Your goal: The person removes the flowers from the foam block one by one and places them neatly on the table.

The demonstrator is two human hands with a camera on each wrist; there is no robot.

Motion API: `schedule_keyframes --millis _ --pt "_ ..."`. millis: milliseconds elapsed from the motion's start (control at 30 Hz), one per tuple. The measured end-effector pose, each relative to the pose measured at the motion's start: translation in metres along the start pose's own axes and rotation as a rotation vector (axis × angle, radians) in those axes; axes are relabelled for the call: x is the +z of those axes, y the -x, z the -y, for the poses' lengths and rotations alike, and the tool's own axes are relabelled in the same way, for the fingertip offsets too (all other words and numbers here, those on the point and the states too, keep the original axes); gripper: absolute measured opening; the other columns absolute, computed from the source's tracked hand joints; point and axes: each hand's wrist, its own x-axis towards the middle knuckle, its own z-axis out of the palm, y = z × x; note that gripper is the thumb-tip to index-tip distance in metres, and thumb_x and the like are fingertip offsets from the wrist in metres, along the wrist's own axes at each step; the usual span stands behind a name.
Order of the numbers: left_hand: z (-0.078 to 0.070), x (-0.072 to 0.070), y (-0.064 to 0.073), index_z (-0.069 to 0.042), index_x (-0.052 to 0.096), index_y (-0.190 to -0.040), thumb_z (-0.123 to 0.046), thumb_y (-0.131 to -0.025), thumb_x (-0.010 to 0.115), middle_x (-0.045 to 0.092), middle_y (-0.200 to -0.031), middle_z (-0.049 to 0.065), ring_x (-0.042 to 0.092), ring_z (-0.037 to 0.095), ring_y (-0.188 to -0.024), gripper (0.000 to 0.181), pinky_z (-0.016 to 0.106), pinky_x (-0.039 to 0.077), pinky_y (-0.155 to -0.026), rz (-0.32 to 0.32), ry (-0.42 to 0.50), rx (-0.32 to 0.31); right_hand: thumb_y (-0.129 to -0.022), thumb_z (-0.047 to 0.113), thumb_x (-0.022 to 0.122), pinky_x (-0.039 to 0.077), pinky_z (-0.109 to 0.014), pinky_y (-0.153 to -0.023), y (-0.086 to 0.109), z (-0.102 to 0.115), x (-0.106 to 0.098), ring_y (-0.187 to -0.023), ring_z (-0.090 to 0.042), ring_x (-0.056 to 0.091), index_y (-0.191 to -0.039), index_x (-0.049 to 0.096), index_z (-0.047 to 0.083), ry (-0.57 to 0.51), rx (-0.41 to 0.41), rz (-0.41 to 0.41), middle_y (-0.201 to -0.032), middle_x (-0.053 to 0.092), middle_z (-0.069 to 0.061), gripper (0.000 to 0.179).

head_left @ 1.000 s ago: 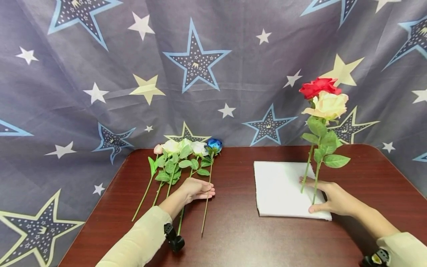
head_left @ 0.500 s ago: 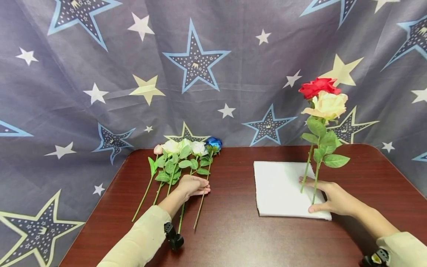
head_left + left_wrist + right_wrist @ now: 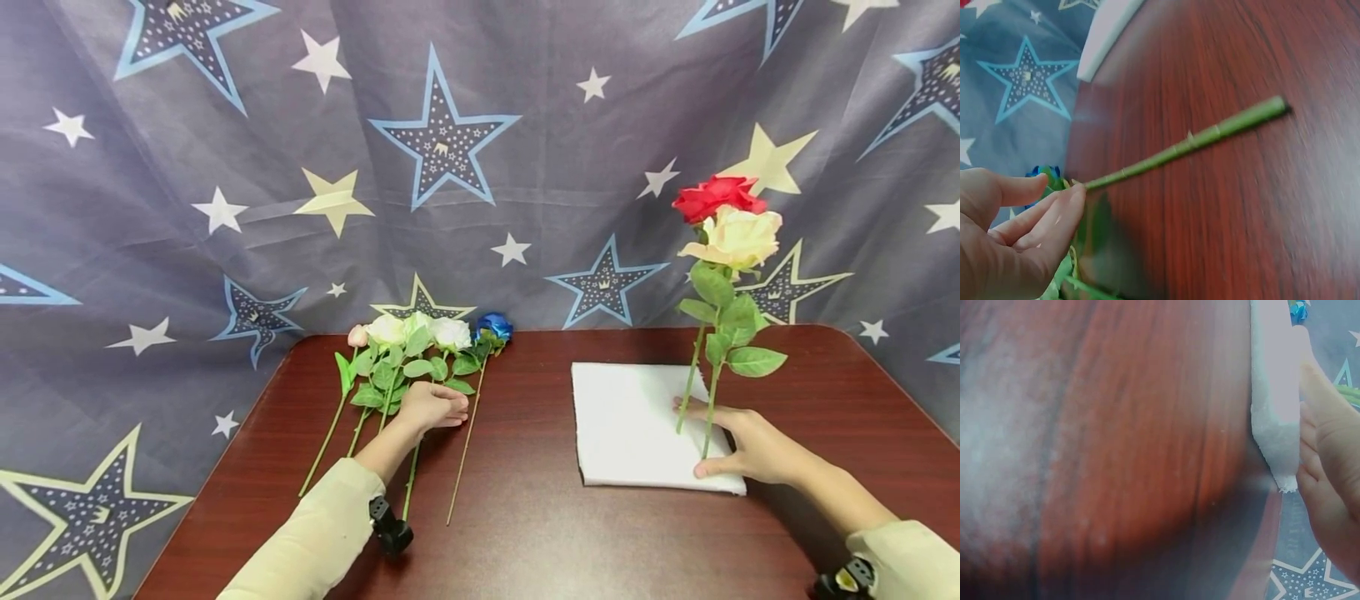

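Note:
A blue rose [image 3: 494, 326] lies on the table, its long stem running toward the front. My left hand [image 3: 434, 406] is just left of that stem [image 3: 1179, 150]; in the left wrist view the thumb stands apart from the fairly straight fingers, whose tips are right at the stem. My right hand [image 3: 757, 447] rests on the right side of a white foam block [image 3: 633, 425], thumb and fingers spread. A red rose [image 3: 716, 198] and a cream rose [image 3: 738, 237] stand upright in the block, their stems between the thumb and fingers of that hand.
Left of my left hand lie several more flowers: a pink bud [image 3: 357, 336], pale roses [image 3: 387, 330] and a white rose [image 3: 452, 334], with stems toward me. The brown table [image 3: 555, 542] ends at a grey curtain [image 3: 525, 200] with stars.
The blue rose first shifted left with my left hand, then its bloom and stem moved back right. My left fingers have moved up and left off the stem. The right hand has stayed still.

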Motion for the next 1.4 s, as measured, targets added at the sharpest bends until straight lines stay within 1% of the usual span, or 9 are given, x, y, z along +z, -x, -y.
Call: schedule_keyframes --millis 167,333,500,633,800,1067,1200,1300,1400 --pt "-0.009 0.019 -0.001 0.014 0.066 -0.109 0.002 -0.087 0.065 0.071 -0.102 0.028 0.074 0.026 -0.083 0.025 0.039 0.061 -0.084 0.028 0.047 0.092 -0.058 0.035 0.088 0.021 0.008 -0.1 0.001 0.0 0.0 -0.127 0.025 0.029 -0.119 0.064 0.003 -0.001 0.01 0.013 -0.116 0.069 -0.014 0.073" --pt "-0.024 0.048 0.0 0.013 0.064 -0.113 0.001 -0.087 0.066 0.068 -0.11 0.03 0.072 0.033 -0.095 0.029 0.042 0.058 -0.091 0.119 0.104 0.179 -0.057 0.036 0.089 0.022 0.008 -0.1 0.0 0.0 0.0 -0.125 0.026 0.03 -0.117 0.065 0.002 0.011 0.01 0.0 -0.113 0.07 -0.017 0.073" --pt "-0.039 0.083 0.0 0.008 0.066 -0.115 -0.003 -0.087 0.067 0.068 -0.114 0.026 0.071 0.027 -0.099 0.03 0.041 0.056 -0.095 0.214 0.161 0.244 -0.057 0.036 0.089 0.022 0.008 -0.099 0.0 0.001 0.001 -0.124 0.025 0.031 -0.117 0.065 0.002 0.011 0.009 0.002 -0.112 0.07 -0.016 0.073" --pt "-0.05 0.114 0.001 0.004 0.067 -0.114 -0.006 -0.087 0.068 0.069 -0.114 0.023 0.072 0.021 -0.097 0.029 0.038 0.058 -0.093 0.278 0.197 0.286 -0.057 0.037 0.089 0.023 0.008 -0.099 0.0 0.001 0.001 -0.124 0.024 0.033 -0.117 0.065 0.003 0.011 0.015 0.006 -0.113 0.07 -0.015 0.073" --pt "-0.066 0.153 0.004 0.004 0.068 -0.113 -0.005 -0.086 0.069 0.07 -0.112 0.023 0.072 0.024 -0.097 0.028 0.031 0.06 -0.086 0.347 0.223 0.334 -0.056 0.037 0.089 0.025 0.008 -0.099 0.001 0.0 0.001 -0.123 0.023 0.034 -0.117 0.066 0.003 0.017 0.025 -0.003 -0.114 0.071 -0.015 0.073" --pt "-0.078 0.195 0.012 0.007 0.068 -0.112 0.001 -0.086 0.068 0.067 -0.113 0.028 0.069 0.032 -0.103 0.027 0.025 0.061 -0.081 0.434 0.274 0.406 -0.055 0.034 0.09 0.024 0.008 -0.098 0.002 -0.001 0.002 -0.123 0.024 0.035 -0.116 0.066 0.001 0.007 0.021 -0.009 -0.113 0.071 -0.016 0.074" --pt "-0.081 0.208 0.019 -0.001 0.071 -0.111 -0.006 -0.085 0.071 0.071 -0.111 0.02 0.071 0.012 -0.095 0.026 0.013 0.056 -0.078 0.423 0.194 0.429 -0.054 0.034 0.091 0.025 0.008 -0.098 0.001 -0.002 0.003 -0.121 0.023 0.038 -0.115 0.066 0.001 0.01 0.02 -0.006 -0.109 0.072 -0.015 0.073" --pt "-0.084 0.217 0.025 -0.007 0.073 -0.109 -0.011 -0.084 0.073 0.073 -0.108 0.014 0.065 -0.005 -0.084 0.025 0.008 0.05 -0.073 0.411 0.142 0.432 -0.053 0.034 0.091 0.025 0.008 -0.097 0.0 -0.002 0.002 -0.119 0.024 0.037 -0.114 0.066 0.001 0.024 0.017 -0.012 -0.107 0.072 -0.013 0.073" --pt "-0.087 0.225 0.031 -0.008 0.074 -0.108 -0.012 -0.084 0.073 0.074 -0.106 0.012 0.063 -0.008 -0.079 0.024 0.007 0.05 -0.069 0.414 0.137 0.412 -0.053 0.033 0.091 0.026 0.008 -0.095 0.0 -0.002 0.002 -0.119 0.025 0.037 -0.114 0.066 0.002 0.036 0.018 -0.014 -0.106 0.072 -0.012 0.072"
